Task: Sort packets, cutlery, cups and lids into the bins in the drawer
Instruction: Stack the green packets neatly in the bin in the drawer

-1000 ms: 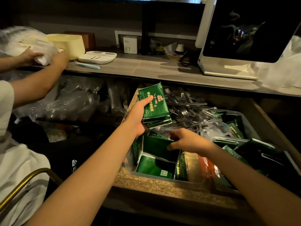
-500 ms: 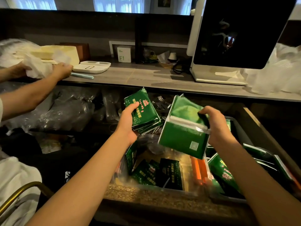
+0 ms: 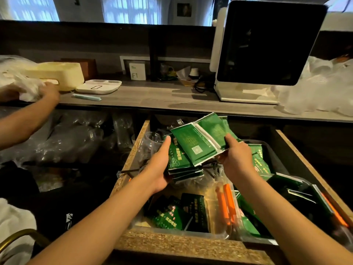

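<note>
I have two hands at work, my left hand [image 3: 159,169] under one stack of green packets [image 3: 181,165]; my right hand [image 3: 236,156] on one wider green packet [image 3: 200,140]; the stack's number I cannot tell; more green packets in the drawer [image 3: 133,150] than I can count; two orange sticks [image 3: 226,203]; one clear cup [image 3: 150,142]; one screen [image 3: 267,41]; one white tray [image 3: 99,87]; two other hands [image 3: 49,92] on the counter [image 3: 162,98].

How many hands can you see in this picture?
4. The left hand holds a stack of green packets over the drawer; the right hand grips a green packet. Another person's two hands handle white plastic at far left.
</note>
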The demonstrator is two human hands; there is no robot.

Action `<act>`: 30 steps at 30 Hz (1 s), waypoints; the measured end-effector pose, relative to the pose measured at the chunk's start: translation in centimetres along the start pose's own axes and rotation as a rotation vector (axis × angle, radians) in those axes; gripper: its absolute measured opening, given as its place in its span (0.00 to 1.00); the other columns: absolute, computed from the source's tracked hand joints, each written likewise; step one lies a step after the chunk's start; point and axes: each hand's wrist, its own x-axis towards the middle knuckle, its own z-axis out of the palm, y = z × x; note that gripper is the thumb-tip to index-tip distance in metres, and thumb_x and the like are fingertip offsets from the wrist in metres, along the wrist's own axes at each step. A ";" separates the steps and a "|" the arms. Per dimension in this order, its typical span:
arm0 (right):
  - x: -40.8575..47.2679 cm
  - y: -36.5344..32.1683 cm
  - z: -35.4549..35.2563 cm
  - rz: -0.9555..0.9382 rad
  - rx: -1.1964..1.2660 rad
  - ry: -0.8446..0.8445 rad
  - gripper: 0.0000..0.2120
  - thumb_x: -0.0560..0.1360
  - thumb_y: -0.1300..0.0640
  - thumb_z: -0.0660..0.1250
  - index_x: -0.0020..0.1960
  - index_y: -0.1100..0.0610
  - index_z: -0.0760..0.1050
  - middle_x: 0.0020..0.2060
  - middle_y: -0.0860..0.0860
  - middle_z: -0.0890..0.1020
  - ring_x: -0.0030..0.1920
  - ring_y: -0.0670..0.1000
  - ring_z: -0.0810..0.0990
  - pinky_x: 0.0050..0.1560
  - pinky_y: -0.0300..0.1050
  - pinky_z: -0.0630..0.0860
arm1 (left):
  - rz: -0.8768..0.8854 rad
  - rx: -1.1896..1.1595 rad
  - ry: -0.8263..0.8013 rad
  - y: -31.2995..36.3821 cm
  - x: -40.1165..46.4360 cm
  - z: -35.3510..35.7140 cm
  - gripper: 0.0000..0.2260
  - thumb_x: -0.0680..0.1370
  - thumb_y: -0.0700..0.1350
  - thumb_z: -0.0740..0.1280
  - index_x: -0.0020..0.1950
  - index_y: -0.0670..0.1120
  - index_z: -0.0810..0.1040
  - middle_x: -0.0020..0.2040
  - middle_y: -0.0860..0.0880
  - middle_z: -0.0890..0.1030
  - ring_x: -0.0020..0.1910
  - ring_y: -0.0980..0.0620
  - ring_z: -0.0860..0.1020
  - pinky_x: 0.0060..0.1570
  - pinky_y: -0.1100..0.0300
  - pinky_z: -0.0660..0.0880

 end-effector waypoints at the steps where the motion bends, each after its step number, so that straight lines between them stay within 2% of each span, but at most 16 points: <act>1: 0.2 0.2 -0.1 -0.028 -0.063 0.012 0.11 0.80 0.56 0.64 0.55 0.65 0.72 0.44 0.59 0.75 0.38 0.53 0.76 0.34 0.45 0.75 | -0.004 -0.010 -0.006 0.0 0.0 0.0 0.25 0.80 0.65 0.60 0.59 0.46 0.81 0.49 0.41 0.87 0.48 0.43 0.85 0.50 0.49 0.80; 3: 0.0 0.2 0.0 -0.102 -0.145 0.013 0.08 0.80 0.57 0.63 0.46 0.61 0.69 0.39 0.56 0.73 0.36 0.51 0.74 0.29 0.42 0.74 | 0.004 0.005 -0.026 0.1 0.0 0.1 0.25 0.79 0.65 0.59 0.59 0.47 0.81 0.49 0.42 0.87 0.49 0.43 0.85 0.52 0.49 0.80; 4: -0.3 0.1 0.0 -0.142 -0.153 -0.004 0.07 0.80 0.58 0.63 0.45 0.61 0.70 0.37 0.54 0.74 0.36 0.51 0.75 0.26 0.40 0.74 | 0.009 0.016 -0.041 0.1 -0.1 0.1 0.24 0.79 0.65 0.61 0.59 0.47 0.81 0.50 0.41 0.86 0.51 0.42 0.85 0.53 0.48 0.80; 7: -1.1 -0.1 0.0 -0.240 -0.163 -0.104 0.02 0.79 0.61 0.64 0.51 0.58 0.75 0.40 0.53 0.81 0.39 0.51 0.82 0.29 0.42 0.77 | 0.038 0.034 -0.061 -0.1 0.0 -0.2 0.22 0.75 0.57 0.70 0.63 0.45 0.80 0.54 0.41 0.85 0.55 0.40 0.84 0.58 0.46 0.79; 10: -1.5 -0.1 -0.3 -0.411 -0.318 -0.100 0.06 0.77 0.60 0.67 0.53 0.55 0.77 0.43 0.51 0.84 0.45 0.53 0.84 0.37 0.50 0.80 | 0.064 0.057 -0.031 -0.5 0.6 -0.6 0.37 0.62 0.56 0.81 0.67 0.45 0.76 0.57 0.41 0.84 0.56 0.40 0.83 0.60 0.40 0.78; 12: -2.0 -0.5 -0.3 -0.577 -0.443 -0.080 0.11 0.76 0.60 0.68 0.58 0.54 0.77 0.45 0.48 0.84 0.45 0.49 0.83 0.45 0.52 0.81 | 0.098 0.060 0.002 -0.7 1.0 -0.8 0.43 0.57 0.58 0.82 0.68 0.46 0.74 0.60 0.41 0.83 0.57 0.40 0.83 0.60 0.38 0.78; 15: -2.6 -0.7 -0.1 -0.731 -0.558 -0.119 0.16 0.79 0.60 0.64 0.66 0.52 0.73 0.42 0.45 0.81 0.42 0.51 0.80 0.41 0.52 0.79 | 0.146 0.088 0.063 -0.8 0.9 -0.7 0.51 0.52 0.64 0.82 0.70 0.50 0.68 0.66 0.44 0.78 0.64 0.41 0.78 0.63 0.38 0.74; 17: -2.8 -0.5 0.1 -0.768 -0.602 -0.217 0.17 0.81 0.59 0.60 0.68 0.50 0.71 0.42 0.47 0.81 0.38 0.53 0.79 0.34 0.52 0.76 | 0.180 0.087 0.069 -0.5 0.3 -0.4 0.49 0.53 0.65 0.81 0.69 0.50 0.69 0.67 0.46 0.77 0.65 0.42 0.77 0.65 0.39 0.73; 18: -2.9 -0.3 0.2 -0.793 -0.647 -0.264 0.17 0.81 0.58 0.59 0.69 0.50 0.71 0.42 0.48 0.80 0.36 0.52 0.77 0.30 0.49 0.73 | 0.185 0.083 0.077 -0.5 0.2 -0.3 0.45 0.57 0.65 0.79 0.69 0.51 0.70 0.68 0.47 0.77 0.65 0.42 0.77 0.65 0.39 0.73; 19: -2.8 0.0 0.3 -0.823 -0.704 -0.303 0.17 0.81 0.56 0.59 0.69 0.49 0.72 0.42 0.47 0.80 0.35 0.50 0.75 0.31 0.44 0.70 | 0.179 0.082 0.091 -0.5 0.1 -0.3 0.42 0.61 0.66 0.77 0.71 0.51 0.70 0.70 0.48 0.75 0.67 0.42 0.75 0.65 0.39 0.72; 21: -2.7 0.5 0.4 -0.862 -0.835 -0.381 0.19 0.79 0.50 0.58 0.69 0.49 0.73 0.43 0.40 0.78 0.43 0.46 0.74 0.41 0.37 0.67 | 0.146 0.105 0.104 -0.4 -0.3 -0.1 0.42 0.65 0.71 0.73 0.74 0.54 0.68 0.72 0.49 0.73 0.69 0.42 0.73 0.66 0.39 0.72; 23: -2.7 0.9 0.6 -0.848 -0.981 -0.452 0.24 0.77 0.44 0.56 0.70 0.50 0.71 0.54 0.41 0.78 0.55 0.46 0.72 0.51 0.35 0.65 | 0.148 0.099 0.051 -0.1 -0.7 0.1 0.39 0.65 0.76 0.68 0.69 0.56 0.76 0.67 0.47 0.79 0.65 0.43 0.78 0.65 0.41 0.74; 25: -3.0 1.1 0.7 -0.808 -1.091 -0.508 0.29 0.76 0.38 0.55 0.73 0.48 0.68 0.64 0.42 0.74 0.63 0.44 0.67 0.58 0.35 0.62 | 0.177 0.092 0.008 0.3 -1.6 0.4 0.31 0.73 0.73 0.61 0.65 0.54 0.80 0.60 0.46 0.84 0.61 0.44 0.81 0.64 0.44 0.75; 26: -3.3 1.1 0.7 -0.794 -1.102 -0.532 0.31 0.75 0.35 0.53 0.73 0.48 0.68 0.65 0.42 0.72 0.64 0.43 0.65 0.60 0.35 0.61 | 0.186 0.089 -0.016 0.4 -1.9 0.4 0.28 0.76 0.71 0.60 0.64 0.53 0.81 0.58 0.46 0.85 0.59 0.45 0.82 0.63 0.45 0.76; 28: -3.6 1.0 0.7 -0.769 -1.043 -0.552 0.33 0.74 0.32 0.49 0.72 0.47 0.70 0.65 0.41 0.71 0.65 0.42 0.63 0.61 0.32 0.60 | 0.191 0.082 -0.055 0.4 -2.0 0.4 0.29 0.73 0.70 0.64 0.64 0.52 0.80 0.57 0.45 0.85 0.59 0.45 0.83 0.63 0.46 0.76; 30: -3.5 0.8 0.7 -0.744 -0.963 -0.532 0.30 0.75 0.35 0.47 0.67 0.46 0.75 0.64 0.43 0.72 0.66 0.43 0.65 0.63 0.36 0.62 | 0.191 0.086 -0.052 0.2 -1.7 0.4 0.39 0.62 0.72 0.74 0.67 0.50 0.78 0.59 0.44 0.84 0.59 0.44 0.82 0.63 0.44 0.76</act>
